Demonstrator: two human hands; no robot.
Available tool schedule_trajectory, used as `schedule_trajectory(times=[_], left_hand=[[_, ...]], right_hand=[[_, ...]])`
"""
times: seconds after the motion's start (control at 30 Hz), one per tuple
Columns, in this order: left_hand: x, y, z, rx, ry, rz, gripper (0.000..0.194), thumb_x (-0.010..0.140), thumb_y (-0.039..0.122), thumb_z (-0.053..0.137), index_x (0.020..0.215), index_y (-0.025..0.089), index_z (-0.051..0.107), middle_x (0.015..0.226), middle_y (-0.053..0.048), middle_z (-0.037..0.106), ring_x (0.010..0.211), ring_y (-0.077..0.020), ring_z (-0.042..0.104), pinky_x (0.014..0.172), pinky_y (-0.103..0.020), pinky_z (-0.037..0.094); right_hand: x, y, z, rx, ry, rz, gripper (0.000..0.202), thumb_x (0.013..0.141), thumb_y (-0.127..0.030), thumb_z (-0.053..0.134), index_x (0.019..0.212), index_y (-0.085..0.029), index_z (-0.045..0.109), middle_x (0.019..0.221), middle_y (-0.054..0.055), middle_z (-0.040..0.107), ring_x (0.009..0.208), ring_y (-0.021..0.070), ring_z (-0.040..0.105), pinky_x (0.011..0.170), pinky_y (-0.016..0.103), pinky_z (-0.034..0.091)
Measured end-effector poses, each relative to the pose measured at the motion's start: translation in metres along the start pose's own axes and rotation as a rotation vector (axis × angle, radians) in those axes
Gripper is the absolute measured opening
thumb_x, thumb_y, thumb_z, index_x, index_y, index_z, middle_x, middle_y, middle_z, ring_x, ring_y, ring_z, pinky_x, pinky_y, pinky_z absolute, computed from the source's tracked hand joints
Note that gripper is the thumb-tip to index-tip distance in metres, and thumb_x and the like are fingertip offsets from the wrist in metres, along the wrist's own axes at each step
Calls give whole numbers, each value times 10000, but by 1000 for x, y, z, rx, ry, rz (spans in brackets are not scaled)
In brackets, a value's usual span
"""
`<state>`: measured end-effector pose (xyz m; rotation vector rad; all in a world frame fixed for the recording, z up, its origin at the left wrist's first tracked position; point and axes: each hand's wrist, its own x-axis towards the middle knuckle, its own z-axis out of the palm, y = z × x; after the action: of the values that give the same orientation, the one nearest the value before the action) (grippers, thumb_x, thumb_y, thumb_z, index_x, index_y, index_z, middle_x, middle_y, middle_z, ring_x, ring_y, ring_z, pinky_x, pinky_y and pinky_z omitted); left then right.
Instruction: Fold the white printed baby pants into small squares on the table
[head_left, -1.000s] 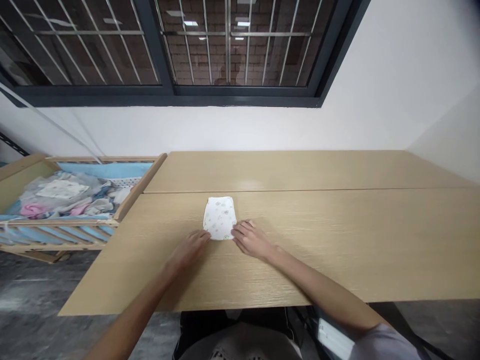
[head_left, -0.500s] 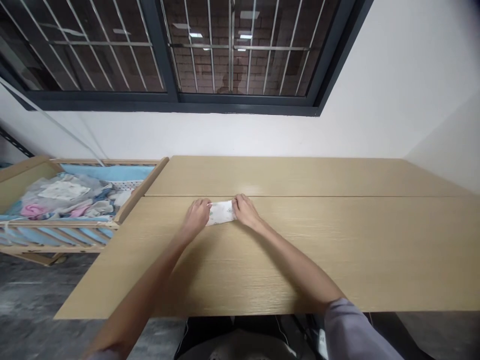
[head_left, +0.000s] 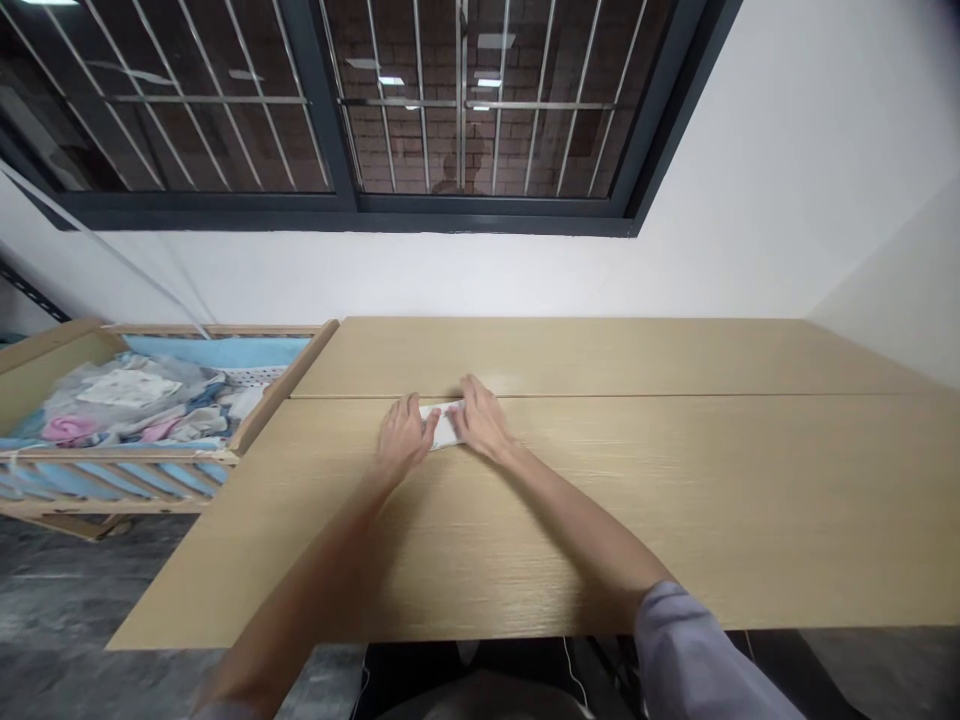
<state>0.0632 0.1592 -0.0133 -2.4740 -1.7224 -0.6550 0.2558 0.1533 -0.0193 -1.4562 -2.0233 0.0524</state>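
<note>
So the wooden tabletop (head_left: 712, 500) fills the middle and right of the frame, front edge down near the bottom, with loads of surface running off right. Wooden crib (head_left: 289, 385) sits close by its far left corner. Forearms (head_left: 577, 535) come up from the bottom and angle inward. Left hand (head_left: 402, 434) and right hand (head_left: 484, 422) are palm-down left of center, fingers pointing up-frame, thumbs out inward, right fingertips past the seam (head_left: 637, 396). Small white cloth (head_left: 442, 431) is between them, thumbs over its ends; can't tell if they're pinching it.
</note>
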Motion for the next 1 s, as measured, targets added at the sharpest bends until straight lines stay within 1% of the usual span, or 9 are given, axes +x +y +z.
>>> schedule_trajectory(times=[0.1, 0.2, 0.33, 0.4, 0.57, 0.63, 0.77, 0.9, 1.0], left_hand=[[-15, 13, 12, -40, -64, 172, 782, 1009, 588, 248, 1556, 30, 270, 1624, -228, 331, 1532, -323, 262, 1226, -471, 284], [-23, 19, 28, -60, -130, 229, 858, 1001, 621, 188, 1570, -21, 194, 1644, -267, 248, 1556, -340, 170, 1249, -507, 234], [-24, 15, 38, -48, -154, 190, 890, 998, 632, 187, 1552, -63, 218, 1635, -298, 233, 1552, -359, 167, 1253, -504, 224], [-24, 10, 38, -39, -157, 178, 882, 1002, 624, 203, 1551, -66, 221, 1635, -302, 224, 1552, -360, 164, 1254, -504, 219], [-33, -10, 33, -15, -136, 164, 833, 1000, 613, 290, 1583, 25, 205, 1653, -257, 222, 1559, -331, 165, 1248, -509, 227], [-37, -16, 32, -2, -127, 163, 845, 994, 621, 311, 1582, 24, 202, 1648, -261, 235, 1557, -329, 175, 1246, -500, 231], [-42, -17, 27, 12, -117, 166, 883, 988, 635, 313, 1572, -14, 185, 1639, -289, 235, 1559, -337, 162, 1245, -498, 216], [-47, -11, 13, 26, -87, 264, 920, 968, 685, 333, 1581, 16, 180, 1667, -264, 166, 1571, -337, 100, 1236, -502, 207], [-47, -9, 4, 18, -173, 267, 825, 965, 660, 388, 1553, 86, 309, 1647, -240, 267, 1537, -354, 234, 1202, -525, 251]], right_hand=[[-14, -13, 2, -151, -152, -248, 727, 952, -349, 447, 1573, -11, 280, 1650, 212, 256, 1549, 308, 182, 1258, 459, 154], [-21, -15, 12, -222, -275, -246, 744, 913, -306, 464, 1568, 7, 299, 1655, 208, 234, 1554, 309, 175, 1268, 467, 111], [-20, -9, 19, -211, -295, -217, 761, 907, -310, 465, 1584, -17, 278, 1664, 182, 208, 1558, 300, 168, 1272, 470, 111], [-19, -4, 17, -182, -303, -205, 776, 912, -338, 476, 1591, -28, 263, 1665, 183, 198, 1558, 302, 169, 1270, 476, 126], [-27, 12, 7, -85, -293, -159, 825, 996, -571, 383, 1609, -48, 204, 1662, 201, 203, 1563, 303, 150, 1264, 494, 151], [-31, 18, 6, -74, -284, -133, 849, 1001, -620, 353, 1616, -62, 181, 1663, 199, 203, 1564, 299, 146, 1264, 493, 147], [-35, 21, 0, -64, -283, -109, 860, 1005, -635, 340, 1624, -72, 140, 1670, 204, 171, 1567, 300, 126, 1257, 507, 161], [-31, 19, -14, -15, -261, -237, 862, 999, -622, 389, 1621, -75, 153, 1681, 195, 140, 1572, 292, 95, 1258, 497, 156], [-29, 23, -20, 20, -325, -286, 831, 976, -596, 472, 1605, -102, 246, 1656, 190, 252, 1545, 303, 215, 1246, 489, 200]])
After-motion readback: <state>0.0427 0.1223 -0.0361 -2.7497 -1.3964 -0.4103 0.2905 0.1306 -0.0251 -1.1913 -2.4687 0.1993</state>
